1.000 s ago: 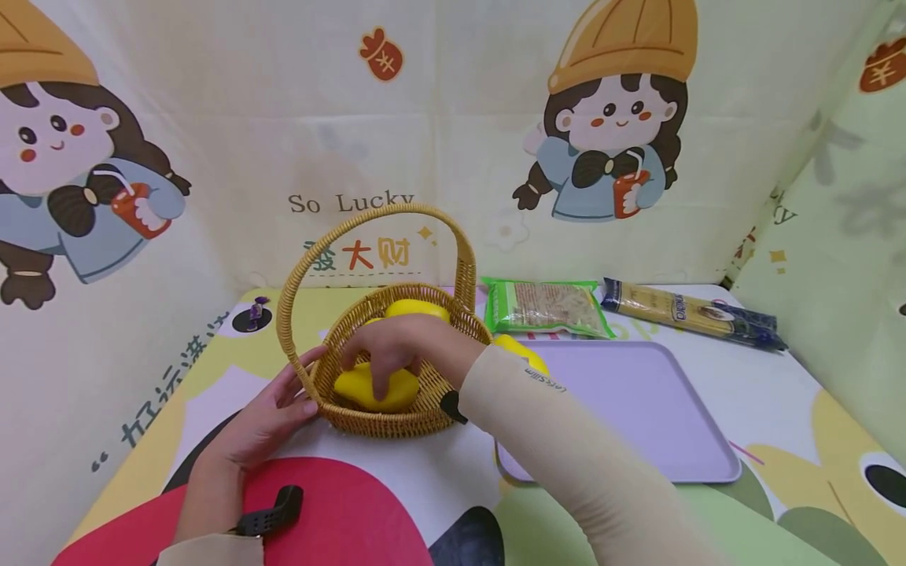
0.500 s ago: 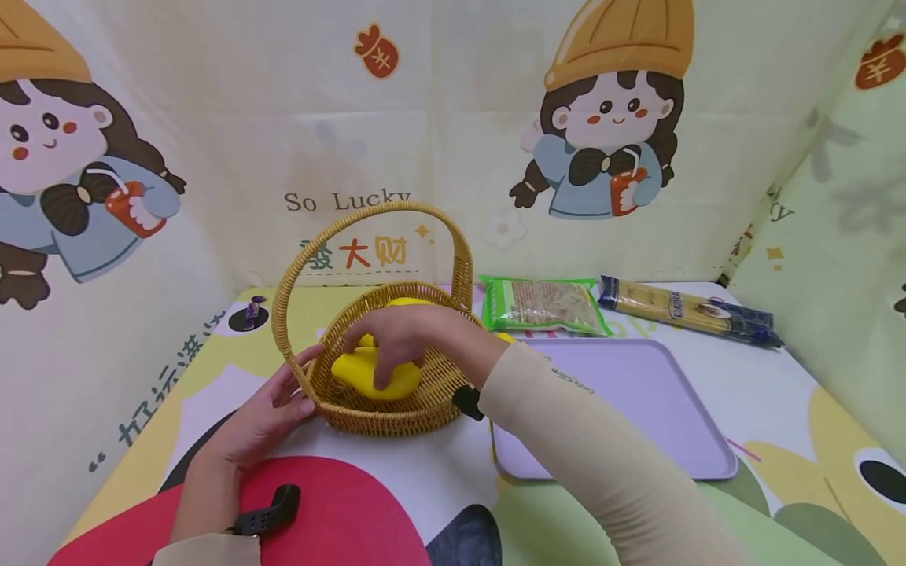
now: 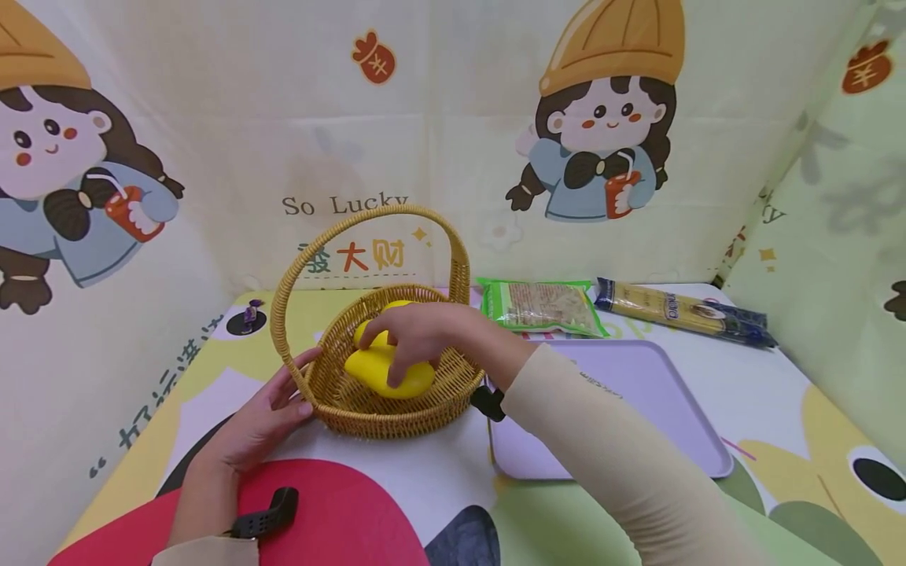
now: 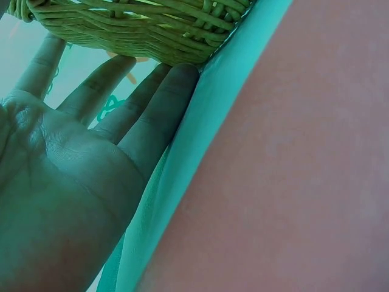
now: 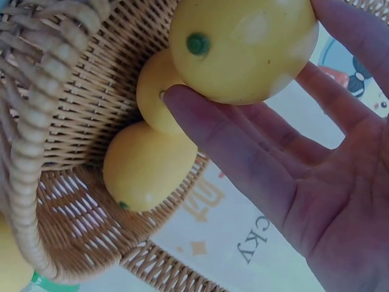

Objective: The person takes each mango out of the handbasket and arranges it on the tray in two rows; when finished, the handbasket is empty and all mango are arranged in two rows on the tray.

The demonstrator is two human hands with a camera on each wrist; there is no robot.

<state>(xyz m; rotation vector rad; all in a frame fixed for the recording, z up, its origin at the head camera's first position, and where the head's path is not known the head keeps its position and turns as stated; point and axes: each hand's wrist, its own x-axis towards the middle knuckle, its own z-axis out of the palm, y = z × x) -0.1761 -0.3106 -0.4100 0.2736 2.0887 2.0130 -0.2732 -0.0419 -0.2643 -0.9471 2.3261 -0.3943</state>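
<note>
My right hand point(image 3: 418, 334) reaches into a wicker basket point(image 3: 396, 424) and grips a smooth yellow mango point(image 3: 389, 373) between thumb and fingers. In the right wrist view this mango point(image 5: 243, 55) shows a green stem nub. Two more mangoes lie in the basket behind it, a smaller-looking one point(image 5: 157, 91) and one lower down point(image 5: 149, 167). My left hand point(image 3: 258, 417) rests against the basket's left side. Its fingers, fairly straight in the left wrist view point(image 4: 91, 134), touch the woven wall near the bottom.
A lilac tray point(image 3: 679, 440) lies right of the basket, partly behind my right forearm. Behind it are a green-edged clear packet point(image 3: 541, 306) and a long packet of noodles point(image 3: 683, 313). A yellow thing point(image 5: 11, 258) sits outside the basket. A small purple-wrapped sweet point(image 3: 251, 312) lies back left.
My right hand has taken the mango up a little and shifted it rightward inside the basket. The left hand stays against the basket's side. My head view has shifted slightly.
</note>
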